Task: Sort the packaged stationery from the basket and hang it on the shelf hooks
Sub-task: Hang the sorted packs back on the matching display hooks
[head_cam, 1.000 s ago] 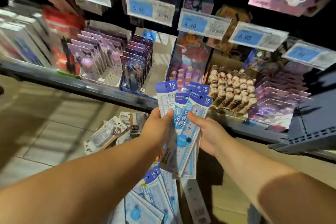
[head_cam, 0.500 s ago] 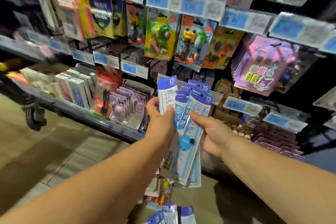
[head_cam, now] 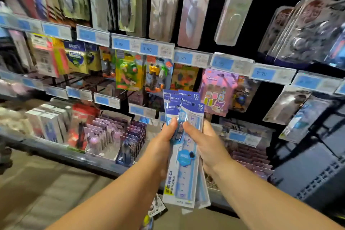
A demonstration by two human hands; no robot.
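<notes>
Before the shelf, the ruler packs (head_cam: 186,155) stand upright, gripped between left hand (head_cam: 162,147) and right hand (head_cam: 209,147).

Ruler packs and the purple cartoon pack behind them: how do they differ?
The ruler packs are long, narrow and blue; the purple cartoon pack is wider. The left hand and right hand grip the ruler packs; the purple cartoon pack hangs on the shelf. Both are flat.

Beige tiled floor (head_cam: 37,192), dark shelving back panel (head_cam: 261,33), blue price labels (head_cam: 149,49), dim light
</notes>
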